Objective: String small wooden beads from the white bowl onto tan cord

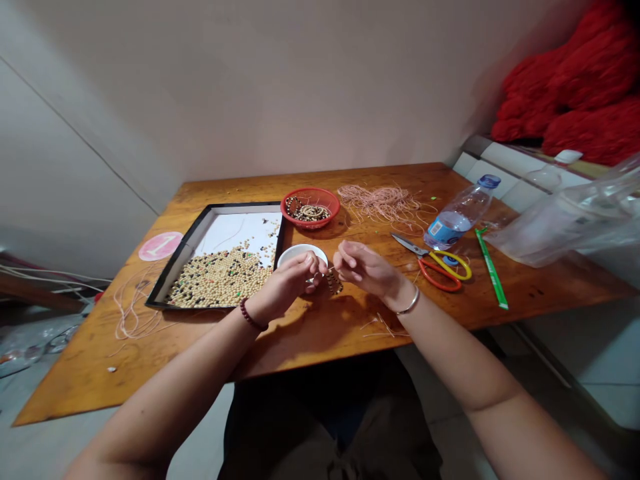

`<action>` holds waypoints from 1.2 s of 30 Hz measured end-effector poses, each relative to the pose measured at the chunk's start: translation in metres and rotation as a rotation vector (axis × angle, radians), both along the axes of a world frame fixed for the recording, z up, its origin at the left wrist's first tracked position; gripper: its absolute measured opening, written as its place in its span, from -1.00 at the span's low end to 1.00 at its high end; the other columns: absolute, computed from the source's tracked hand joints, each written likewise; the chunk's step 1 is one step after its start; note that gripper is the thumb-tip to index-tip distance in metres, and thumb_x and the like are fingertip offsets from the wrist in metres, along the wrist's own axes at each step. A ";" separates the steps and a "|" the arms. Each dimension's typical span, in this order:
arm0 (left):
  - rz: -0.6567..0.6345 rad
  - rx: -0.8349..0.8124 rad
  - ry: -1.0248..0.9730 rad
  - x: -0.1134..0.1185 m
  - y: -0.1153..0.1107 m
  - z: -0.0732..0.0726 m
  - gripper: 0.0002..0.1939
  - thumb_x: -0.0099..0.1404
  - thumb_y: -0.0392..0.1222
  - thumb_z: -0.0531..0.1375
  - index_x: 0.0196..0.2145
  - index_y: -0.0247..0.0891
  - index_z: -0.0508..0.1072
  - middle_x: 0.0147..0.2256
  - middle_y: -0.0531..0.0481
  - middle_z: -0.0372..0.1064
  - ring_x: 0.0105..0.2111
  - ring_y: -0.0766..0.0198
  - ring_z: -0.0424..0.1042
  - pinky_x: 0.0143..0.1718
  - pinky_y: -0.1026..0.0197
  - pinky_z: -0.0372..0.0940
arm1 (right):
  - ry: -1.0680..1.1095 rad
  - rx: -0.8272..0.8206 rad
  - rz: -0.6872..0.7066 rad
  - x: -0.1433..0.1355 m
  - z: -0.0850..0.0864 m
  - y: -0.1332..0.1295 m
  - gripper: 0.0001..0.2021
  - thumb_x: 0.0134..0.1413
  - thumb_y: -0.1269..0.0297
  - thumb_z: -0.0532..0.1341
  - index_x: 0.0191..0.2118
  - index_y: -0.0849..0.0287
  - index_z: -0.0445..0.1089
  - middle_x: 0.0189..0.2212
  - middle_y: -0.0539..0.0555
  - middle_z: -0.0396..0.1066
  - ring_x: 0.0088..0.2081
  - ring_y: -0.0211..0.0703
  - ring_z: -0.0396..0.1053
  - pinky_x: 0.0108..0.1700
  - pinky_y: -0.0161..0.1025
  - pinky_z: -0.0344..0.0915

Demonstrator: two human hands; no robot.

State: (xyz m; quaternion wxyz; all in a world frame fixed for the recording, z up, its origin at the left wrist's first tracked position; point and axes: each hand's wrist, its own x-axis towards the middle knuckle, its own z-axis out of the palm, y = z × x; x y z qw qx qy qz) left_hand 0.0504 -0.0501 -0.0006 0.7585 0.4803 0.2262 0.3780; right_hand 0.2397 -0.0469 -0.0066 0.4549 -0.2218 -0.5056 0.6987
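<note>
One beaded strand (335, 283) hangs downward beside the right hand (367, 268).

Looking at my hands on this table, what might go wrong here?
Beads might slip off the beaded strand if the left hand or right hand loosens. The left forearm is close to the tray, so a bump could scatter loose beads. The right hand might also brush the nearby scissors.

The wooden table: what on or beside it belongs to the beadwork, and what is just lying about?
Likely part of the beadwork:
beaded strand between the hands
tray of loose beads
white bowl
red basket
pink cord
scissors

Probably just lying about:
bottle
green strip
plastic bag
red yarn
</note>
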 end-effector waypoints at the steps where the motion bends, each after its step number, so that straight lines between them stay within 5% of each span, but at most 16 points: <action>1: 0.008 0.018 0.004 0.000 0.000 0.000 -0.73 0.23 -0.09 0.24 -0.48 -0.32 0.32 -0.35 -0.02 0.28 -0.48 0.39 0.16 -0.50 0.33 0.07 | -0.038 0.015 -0.022 -0.002 -0.002 0.001 -0.54 0.13 -0.07 0.17 -0.58 0.17 0.09 -0.58 -0.08 0.18 -0.65 -0.42 -0.13 -0.56 -0.33 -0.12; 4: 0.020 0.054 0.047 -0.001 0.000 -0.003 -0.74 0.28 -0.07 0.20 -0.44 -0.31 0.35 -0.35 0.00 0.25 -0.49 0.41 0.14 -0.51 0.34 0.05 | -0.205 0.149 -0.147 -0.007 -0.006 0.002 -0.56 0.16 -0.11 0.12 -0.52 0.16 0.15 -0.61 -0.11 0.07 -0.62 -0.38 -0.08 -0.55 -0.33 -0.09; 10: 0.073 0.122 0.130 -0.002 -0.001 -0.004 -0.73 0.33 -0.03 0.15 -0.38 -0.30 0.38 -0.32 0.00 0.25 -0.46 0.41 0.17 -0.48 0.37 0.08 | -0.714 0.577 -0.421 -0.009 -0.010 -0.005 -0.67 0.32 0.06 -0.03 -0.31 0.16 0.31 -0.42 0.03 0.36 -0.37 -0.24 0.27 -0.29 -0.30 0.12; 14: 0.104 0.129 0.128 -0.003 -0.001 -0.001 -0.76 0.33 -0.05 0.16 -0.36 -0.30 0.37 -0.28 -0.02 0.28 -0.44 0.41 0.19 -0.47 0.37 0.10 | -0.940 0.713 -0.462 -0.008 -0.011 -0.006 -0.61 0.33 0.10 -0.06 -0.37 0.19 0.38 -0.43 0.09 0.40 -0.39 -0.22 0.30 -0.32 -0.28 0.09; 20: 0.060 0.015 0.038 -0.001 -0.003 0.001 -0.77 0.25 -0.10 0.23 -0.42 -0.31 0.34 -0.33 -0.01 0.26 -0.45 0.39 0.20 -0.48 0.37 0.09 | -0.758 0.601 -0.440 -0.012 -0.017 0.000 -0.59 0.26 0.07 0.04 -0.48 0.23 0.40 -0.54 0.03 0.36 -0.46 -0.25 0.27 -0.36 -0.30 0.09; 26: -0.002 0.051 0.026 0.000 -0.002 -0.002 -0.74 0.29 -0.07 0.19 -0.43 -0.32 0.38 -0.40 0.01 0.20 -0.49 0.41 0.15 -0.49 0.35 0.06 | -0.588 0.456 -0.476 -0.016 -0.019 -0.002 -0.50 0.18 -0.04 0.11 -0.65 0.22 0.21 -0.68 -0.09 -0.03 -0.60 -0.37 -0.07 -0.53 -0.31 -0.11; 30: -0.008 0.101 0.060 0.000 -0.001 -0.005 -0.73 0.34 -0.06 0.15 -0.40 -0.32 0.41 -0.43 0.03 0.18 -0.53 0.43 0.09 -0.51 0.34 -0.02 | -0.625 0.617 -0.654 -0.017 -0.017 -0.004 -0.45 0.20 0.04 0.12 -0.70 0.17 -0.07 -0.68 -0.10 -0.15 -0.60 -0.39 -0.12 -0.51 -0.28 -0.13; 36: 0.021 0.073 0.093 0.001 -0.002 -0.004 -0.70 0.27 -0.01 0.22 -0.44 -0.32 0.40 -0.42 0.04 0.21 -0.55 0.46 0.02 -0.53 0.33 -0.09 | -0.878 0.906 -0.747 -0.008 -0.016 -0.003 -0.48 0.29 0.13 0.02 -0.68 0.17 -0.04 -0.68 -0.05 -0.04 -0.59 -0.33 -0.08 -0.45 -0.23 -0.12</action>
